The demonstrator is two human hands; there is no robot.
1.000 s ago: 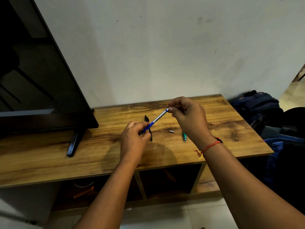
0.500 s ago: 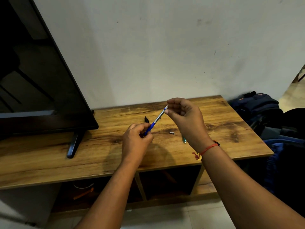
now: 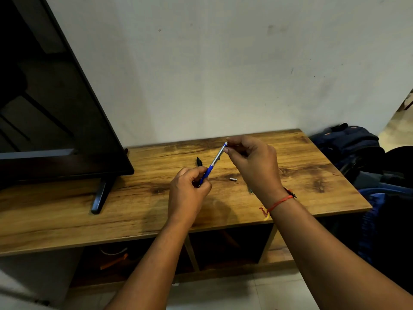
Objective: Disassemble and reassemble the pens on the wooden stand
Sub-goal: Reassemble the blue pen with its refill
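A blue and silver pen is held slanted above the wooden stand. My left hand grips its blue lower end. My right hand pinches its silver upper end by the fingertips. A black pen lies on the stand behind my left hand, mostly hidden. A small silver pen part rests on the wood between my hands. Another pen shows only as a sliver beside my right wrist.
A black television stands on the stand's left half on a slanted foot. Dark bags are piled to the right of the stand. Open shelves lie below the top. A white wall rises behind.
Both hands and the pen have stayed almost in place; my right hand drifted slightly up and left along the pen's upper end, covering more of the pen by my wrist.
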